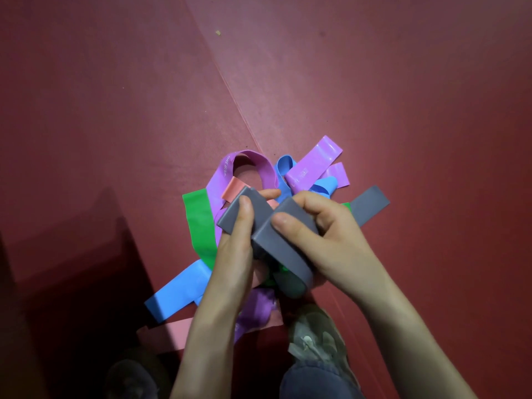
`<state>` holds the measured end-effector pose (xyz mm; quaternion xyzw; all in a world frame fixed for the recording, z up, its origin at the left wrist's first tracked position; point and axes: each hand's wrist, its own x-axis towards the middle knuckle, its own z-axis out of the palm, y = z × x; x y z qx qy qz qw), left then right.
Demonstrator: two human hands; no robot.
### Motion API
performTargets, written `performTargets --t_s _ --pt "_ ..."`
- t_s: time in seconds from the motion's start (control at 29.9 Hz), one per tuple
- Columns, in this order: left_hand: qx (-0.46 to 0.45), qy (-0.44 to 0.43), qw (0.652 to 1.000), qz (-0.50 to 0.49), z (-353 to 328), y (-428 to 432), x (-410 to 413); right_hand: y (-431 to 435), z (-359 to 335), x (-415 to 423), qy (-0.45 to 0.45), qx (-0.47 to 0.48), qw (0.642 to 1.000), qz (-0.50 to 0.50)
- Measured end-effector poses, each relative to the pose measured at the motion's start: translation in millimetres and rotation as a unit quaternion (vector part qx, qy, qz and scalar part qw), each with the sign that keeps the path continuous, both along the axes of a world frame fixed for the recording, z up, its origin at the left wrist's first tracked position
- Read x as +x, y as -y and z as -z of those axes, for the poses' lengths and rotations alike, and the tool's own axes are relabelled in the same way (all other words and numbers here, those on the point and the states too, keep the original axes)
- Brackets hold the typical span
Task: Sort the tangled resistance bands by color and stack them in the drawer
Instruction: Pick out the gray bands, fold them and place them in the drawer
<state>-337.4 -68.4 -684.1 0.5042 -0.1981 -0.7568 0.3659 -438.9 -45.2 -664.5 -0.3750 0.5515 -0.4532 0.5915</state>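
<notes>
A tangled pile of flat resistance bands lies on the dark red floor. Both hands hold grey bands [283, 249] above the pile. My left hand [234, 254] pinches one grey strip with thumb on top. My right hand [325, 240] grips a crossing grey strip, thumb pressed on it. Another grey end [371, 203] sticks out to the right on the floor. Purple bands [313, 165], blue bands [178, 289], a green band [200, 223] and pink bands [234, 188] lie spread underneath. No drawer is in view.
The red floor mat [403, 96] has a seam [230, 93] running diagonally from the top toward the pile. My shoe [316, 338] and trouser leg sit just below the pile. A dark shadow [72, 283] covers the lower left.
</notes>
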Motion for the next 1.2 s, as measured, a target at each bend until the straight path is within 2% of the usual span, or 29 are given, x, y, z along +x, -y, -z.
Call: performTargets --t_s 0.13,0.3,0.43,0.67,0.8,0.9,1.04,1.2 --pt "0.064 -0.026 0.997 0.023 -9.7 0.8 -1.1 4.8 6.5 12.5 -0.068 0.021 0.997 0.007" --pt "0.031 0.015 0.998 0.047 -10.9 1.7 1.6 7.6 15.4 17.4 -0.102 0.025 0.993 0.045" --pt "-0.031 0.031 0.992 0.121 -7.4 -1.6 3.0 7.7 17.2 16.1 -0.018 0.039 0.997 0.069" --pt "-0.046 0.049 0.992 0.110 -7.6 -0.8 3.0 8.0 16.5 15.5 0.060 0.045 0.991 0.113" --pt "-0.062 0.030 0.990 0.126 -9.4 -2.4 0.8 9.0 15.8 16.0 0.068 0.031 0.989 0.126" --pt "-0.053 0.001 0.989 0.139 -8.3 -4.1 2.5 9.5 14.5 17.4 0.050 0.031 0.991 0.120" --pt "-0.062 0.005 0.985 0.160 -4.2 -4.7 3.5 9.3 18.5 19.8 0.003 0.043 0.992 0.122" --pt "-0.066 0.025 0.980 0.184 -1.4 -5.8 4.3 7.9 24.6 17.1 -0.144 0.031 0.984 0.103"
